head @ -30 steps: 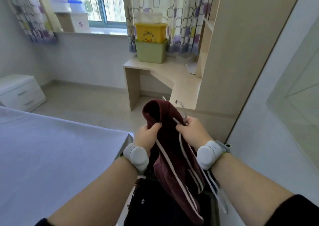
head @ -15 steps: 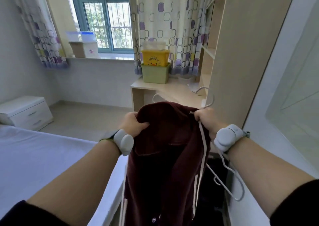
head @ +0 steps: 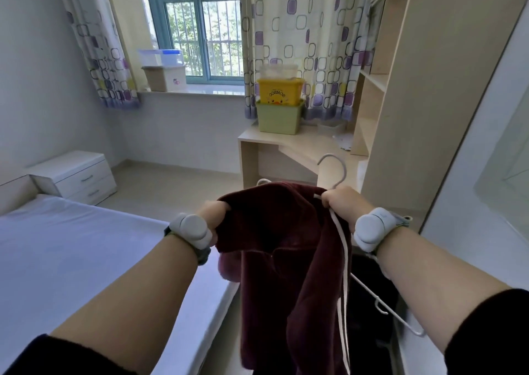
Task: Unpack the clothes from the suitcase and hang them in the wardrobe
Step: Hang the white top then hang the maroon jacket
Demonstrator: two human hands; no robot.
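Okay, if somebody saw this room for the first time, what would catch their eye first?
The dark maroon velvety garment with white stripes, front and centre, held up by the left hand and the right hand. The right hand also grips a pale wire hanger, its hook poking above the cloth. Farther back, a bright yellow plastic box sits stacked on a green plastic box on the light wooden desk below the patterned curtain.
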